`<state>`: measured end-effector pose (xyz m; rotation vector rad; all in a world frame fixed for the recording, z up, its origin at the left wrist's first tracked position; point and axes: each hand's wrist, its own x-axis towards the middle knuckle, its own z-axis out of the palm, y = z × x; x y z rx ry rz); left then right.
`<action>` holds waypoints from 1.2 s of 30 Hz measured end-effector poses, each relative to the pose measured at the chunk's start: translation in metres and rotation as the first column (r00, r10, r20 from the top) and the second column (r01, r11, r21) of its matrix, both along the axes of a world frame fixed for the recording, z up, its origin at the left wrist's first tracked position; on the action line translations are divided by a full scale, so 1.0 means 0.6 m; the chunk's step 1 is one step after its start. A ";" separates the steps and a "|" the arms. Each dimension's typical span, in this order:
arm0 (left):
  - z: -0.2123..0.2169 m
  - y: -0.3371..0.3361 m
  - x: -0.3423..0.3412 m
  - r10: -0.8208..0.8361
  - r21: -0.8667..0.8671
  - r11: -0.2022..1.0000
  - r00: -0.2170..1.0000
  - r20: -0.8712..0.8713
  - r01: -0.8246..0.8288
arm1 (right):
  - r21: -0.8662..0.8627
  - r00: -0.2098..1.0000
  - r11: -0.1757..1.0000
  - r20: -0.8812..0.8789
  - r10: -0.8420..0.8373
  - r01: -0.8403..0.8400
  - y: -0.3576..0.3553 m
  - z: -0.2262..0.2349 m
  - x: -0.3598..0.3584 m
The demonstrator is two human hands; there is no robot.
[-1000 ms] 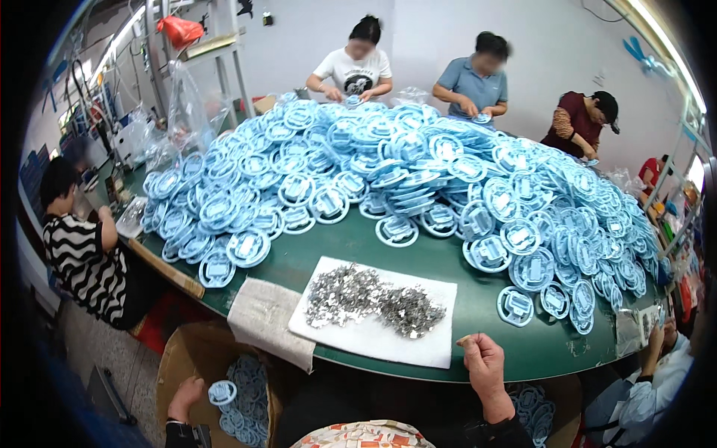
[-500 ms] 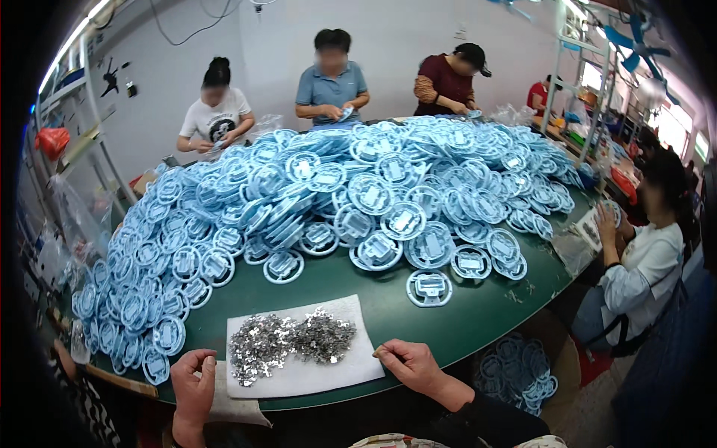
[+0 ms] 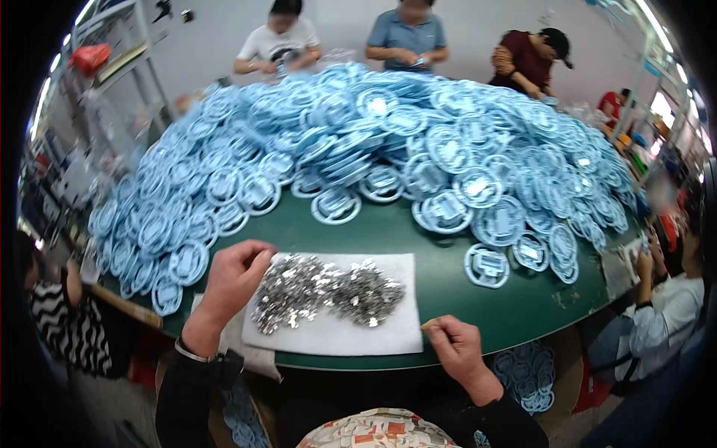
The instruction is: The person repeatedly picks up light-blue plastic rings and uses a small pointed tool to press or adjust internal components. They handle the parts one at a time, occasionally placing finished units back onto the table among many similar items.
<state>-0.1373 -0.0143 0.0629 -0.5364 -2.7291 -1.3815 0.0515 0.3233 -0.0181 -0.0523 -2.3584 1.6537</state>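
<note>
green tabletop (image 3: 373, 235) free past white pad (image 3: 343, 341) (blue discs (image 3: 448, 148) block beyond)

Lie jumbled on the white pad (image 3: 366, 340) as small, shiny, silver-coloured metal pieces (image 3: 299, 287), loose and turned every which way. Form two low heaps, joined at the middle. Look brighter and spread broader on the left; look darker and more compact on the right. Blur into one another, too small to make out in exact shape. Leave bare white along the pad's near edge and right side. As for the pad, lies flat on the green worktop (image 3: 377, 233), roughly rectangular, near the front edge, lower-left corner overlapping a pale cloth (image 3: 258, 360).
</note>
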 end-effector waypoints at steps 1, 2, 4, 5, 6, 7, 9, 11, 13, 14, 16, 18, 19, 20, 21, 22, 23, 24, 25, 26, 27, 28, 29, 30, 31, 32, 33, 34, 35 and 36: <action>-0.012 0.017 -0.026 -0.020 0.043 0.999 0.999 0.044 0.018 | 0.028 0.995 0.997 -0.070 -0.065 0.067 0.005 0.002 0.003; -0.001 0.013 -0.029 -0.007 0.024 1.000 0.998 0.064 0.005 | 0.016 0.995 0.997 -0.076 -0.070 0.071 0.004 -0.002 0.004; 0.013 -0.001 -0.026 0.029 -0.017 0.999 0.994 0.103 -0.027 | -0.025 0.998 0.998 -0.008 -0.057 0.057 -0.002 0.002 0.009; 0.014 0.002 -0.034 0.016 -0.023 1.000 0.994 0.111 -0.013 | -0.012 0.997 0.997 0.005 -0.071 0.071 -0.001 0.003 0.009; 0.018 0.008 -0.038 0.022 -0.052 0.999 0.991 0.131 -0.015 | -0.010 0.998 0.998 -0.001 -0.058 0.058 0.000 -0.002 0.008; 0.025 0.012 -0.040 0.029 -0.083 0.996 0.988 0.150 -0.017 | -0.012 0.999 0.999 -0.008 -0.046 0.046 0.001 -0.008 0.006; 0.013 0.013 -0.055 -0.012 -0.145 0.989 0.993 0.116 0.028 | -0.006 0.999 0.999 -0.011 -0.038 0.038 0.001 -0.012 0.003; -0.003 0.013 -0.074 -0.054 -0.207 0.976 0.994 0.099 0.074 | 0.009 0.999 0.999 -0.002 -0.041 0.041 0.001 -0.012 0.001; -0.015 0.017 -0.097 -0.106 -0.268 0.955 0.989 0.103 0.130 | -0.008 0.999 0.999 -0.006 -0.041 0.041 0.001 -0.013 -0.002; -0.017 0.022 -0.106 -0.106 -0.303 0.944 0.988 0.108 0.134 | -0.014 0.999 0.999 -0.008 -0.047 0.047 0.001 -0.014 -0.002; -0.012 0.028 -0.118 -0.063 -0.262 0.960 0.986 0.152 0.102 | -0.034 0.999 0.998 -0.008 -0.054 0.054 0.004 -0.021 -0.001; 0.005 0.030 -0.125 -0.017 -0.267 0.962 0.985 0.173 0.064 | -0.036 0.998 0.998 -0.017 -0.057 0.056 0.007 -0.022 -0.001; 0.014 0.027 -0.125 -0.011 -0.273 0.960 0.987 0.163 0.056 | -0.033 0.998 0.998 -0.028 -0.053 0.052 0.005 -0.022 -0.002; 0.021 0.024 -0.124 -0.007 -0.278 0.959 0.988 0.154 0.050 | -0.030 0.998 0.998 -0.038 -0.051 0.050 0.003 -0.022 -0.003; 0.024 0.022 -0.125 -0.004 -0.283 0.958 0.989 0.145 0.045 | -0.033 0.998 0.998 -0.012 -0.055 0.055 0.002 -0.019 -0.001; 0.020 0.018 -0.125 0.002 -0.230 0.973 0.992 0.123 0.026 | -0.036 0.998 0.998 0.010 -0.059 0.060 0.001 -0.015 0.001; 0.012 0.019 -0.131 0.006 -0.225 0.974 0.997 0.075 0.011 | -0.039 0.997 0.997 0.032 -0.065 0.067 -0.001 -0.011 0.003; 0.002 0.022 -0.139 0.009 -0.218 0.976 1.000 0.027 -0.002 | -0.031 0.998 0.998 0.016 -0.057 0.057 -0.002 -0.013 0.001; 0.001 0.028 -0.143 0.009 -0.208 0.978 1.000 -0.021 -0.013 | -0.021 0.999 0.998 -0.001 -0.051 0.051 -0.002 -0.018 -0.001; 0.000 0.045 -0.148 -0.019 -0.200 0.980 1.000 -0.015 0.016 | -0.010 0.999 0.999 -0.017 -0.046 0.046 -0.002 -0.019 -0.002; 0.001 0.069 -0.155 -0.025 -0.315 0.949 0.999 -0.025 0.015 | -0.003 0.998 0.998 0.006 -0.060 0.061 -0.003 -0.015 0.000; -0.018 0.090 -0.164 -0.051 -0.306 0.952 0.970 -0.239 -0.025 | 0.005 0.997 0.997 0.023 -0.076 0.076 -0.004 -0.008 -0.001; -0.031 0.110 -0.168 -0.069 -0.286 0.956 0.896 -0.439 -0.066 | 0.013 0.995 0.996 0.043 -0.088 0.087 -0.005 -0.003 -0.001; -0.035 0.127 -0.186 -0.126 -0.339 0.941 0.921 -0.368 -0.007 | 0.033 0.996 0.996 0.038 -0.084 0.082 -0.005 0.000 -0.002; -0.028 0.145 -0.196 -0.171 -0.403 0.914 0.941 -0.293 0.041 | 0.035 0.996 0.996 0.034 -0.086 0.085 -0.005 0.001 -0.003; -0.025 0.167 -0.199 -0.161 -0.478 0.878 0.960 -0.230 0.033 | 0.038 0.996 0.995 0.029 -0.088 0.087 -0.005 0.001 -0.004; -0.022 0.189 -0.199 -0.143 -0.549 0.835 0.976 -0.167 0.029 | 0.042 0.996 0.995 0.024 -0.090 0.089 -0.004 0.002 -0.003; -0.019 0.207 -0.205 -0.130 -0.597 0.797 0.991 -0.023 0.090 | 0.040 0.995 0.995 0.022 -0.095 0.094 -0.003 0.002 -0.004; -0.036 0.221 -0.212 -0.058 -0.616 0.786 0.998 0.022 0.059 | 0.038 0.996 0.995 0.016 -0.091 0.090 -0.004 0.002 -0.004; -0.051 0.226 -0.221 -0.045 -0.635 0.772 0.999 -0.008 0.030 | 0.036 0.996 0.996 0.009 -0.086 0.086 -0.005 0.002 -0.005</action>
